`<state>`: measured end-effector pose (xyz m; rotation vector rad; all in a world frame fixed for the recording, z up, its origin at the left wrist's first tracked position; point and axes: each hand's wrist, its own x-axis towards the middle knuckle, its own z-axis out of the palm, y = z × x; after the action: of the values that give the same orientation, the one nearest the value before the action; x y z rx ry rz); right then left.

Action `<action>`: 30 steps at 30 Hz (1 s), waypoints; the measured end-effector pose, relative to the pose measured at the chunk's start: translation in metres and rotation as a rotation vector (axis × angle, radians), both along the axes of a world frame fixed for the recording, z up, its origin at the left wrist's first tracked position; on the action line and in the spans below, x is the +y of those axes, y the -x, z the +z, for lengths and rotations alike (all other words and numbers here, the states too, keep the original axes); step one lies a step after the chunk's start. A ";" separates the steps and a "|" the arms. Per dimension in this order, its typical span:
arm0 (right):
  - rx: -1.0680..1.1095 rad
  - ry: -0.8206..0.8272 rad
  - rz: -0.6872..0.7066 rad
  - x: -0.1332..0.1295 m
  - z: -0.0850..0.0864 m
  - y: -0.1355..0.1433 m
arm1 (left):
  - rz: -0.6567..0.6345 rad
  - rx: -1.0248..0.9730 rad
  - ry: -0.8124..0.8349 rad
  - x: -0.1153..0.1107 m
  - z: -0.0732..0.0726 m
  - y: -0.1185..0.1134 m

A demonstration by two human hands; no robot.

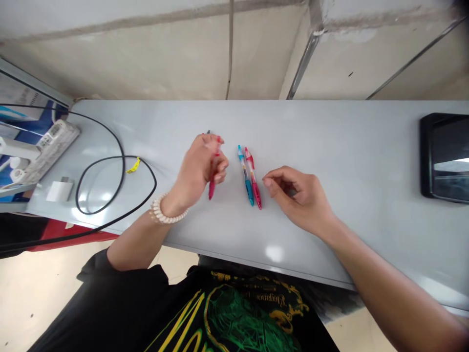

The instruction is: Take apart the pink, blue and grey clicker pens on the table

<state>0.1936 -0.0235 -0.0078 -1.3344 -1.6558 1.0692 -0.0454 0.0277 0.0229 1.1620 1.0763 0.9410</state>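
Note:
My left hand (203, 168), with a beaded bracelet at its wrist, is closed around a pink pen (211, 189) whose lower end shows below the fingers. A dark tip of something (208, 131) pokes out just behind that hand. On the table between the hands lie a blue pen (248, 188) and a second pink pen (256, 190), side by side. My right hand (298, 195) is just right of these two pens, thumb and index finger pinched together; whether anything small is between them cannot be made out.
A black cable (120, 142) with a yellow tag loops over the left of the table (351, 146). A white adapter (59, 189) and power strip (47, 151) are at the far left. A black device (445, 156) lies at the right edge. A tiled wall (176, 58) stands behind.

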 end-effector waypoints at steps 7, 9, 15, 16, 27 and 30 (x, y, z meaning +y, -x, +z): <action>-0.174 -0.181 0.184 -0.004 -0.008 0.004 | -0.114 0.920 -0.781 -0.002 -0.033 0.009; -0.244 -0.205 0.223 -0.005 -0.009 0.004 | -0.086 1.031 -0.823 0.000 -0.036 0.013; -0.434 -0.215 0.254 -0.009 -0.004 0.005 | -0.048 1.016 -0.865 -0.001 -0.031 0.007; -0.484 -0.226 0.248 -0.010 -0.003 0.005 | -0.081 0.975 -0.851 -0.003 -0.029 0.005; -0.504 -0.350 -0.082 -0.006 0.001 -0.008 | -0.398 0.716 -0.838 -0.024 -0.036 -0.015; -0.380 -0.369 -0.167 -0.006 0.001 -0.006 | -0.445 0.695 -0.885 -0.027 -0.040 -0.018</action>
<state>0.2001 -0.0294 -0.0067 -1.4512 -1.8608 0.3997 -0.0278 0.0007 -0.0169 2.4728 0.8451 0.6557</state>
